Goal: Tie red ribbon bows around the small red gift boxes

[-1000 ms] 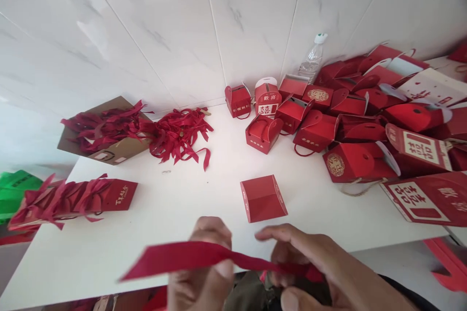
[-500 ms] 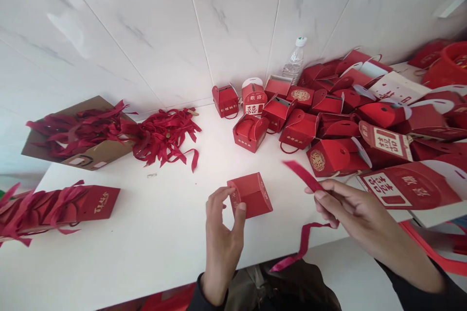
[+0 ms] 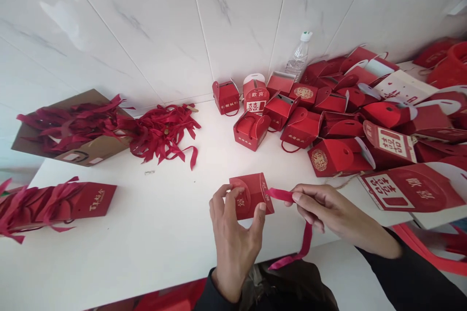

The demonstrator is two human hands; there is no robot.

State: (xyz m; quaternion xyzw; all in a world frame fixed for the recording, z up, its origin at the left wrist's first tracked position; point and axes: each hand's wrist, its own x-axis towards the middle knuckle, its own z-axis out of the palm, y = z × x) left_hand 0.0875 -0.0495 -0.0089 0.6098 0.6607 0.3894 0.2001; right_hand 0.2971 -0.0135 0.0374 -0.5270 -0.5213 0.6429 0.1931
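Observation:
A small red gift box [image 3: 251,204] stands on the table in front of me, a rounded flap lying across its top. My left hand [image 3: 237,228] grips it, fingers curled on the flap's left part and thumb at the near right corner. In my right hand [image 3: 321,209] a crimson ribbon [image 3: 280,195] is pinched between thumb and fingers. Its short end points left and reaches the box's right edge. The ribbon's long tail [image 3: 306,243] hangs below the hand past the table's near edge.
Many red gift boxes [image 3: 328,102] are heaped at the right, beside a water bottle [image 3: 299,56]. Loose ribbons [image 3: 164,131] spill from a brown carton [image 3: 91,148] at the left. Ribbon-tied boxes [image 3: 83,199] stand in a row at the left edge. A tiled wall [image 3: 146,24] backs the table.
My right hand has moved left, bringing the ribbon's end to the box. My left hand has shifted slightly right over the box, and the rounded flap now lies across the top.

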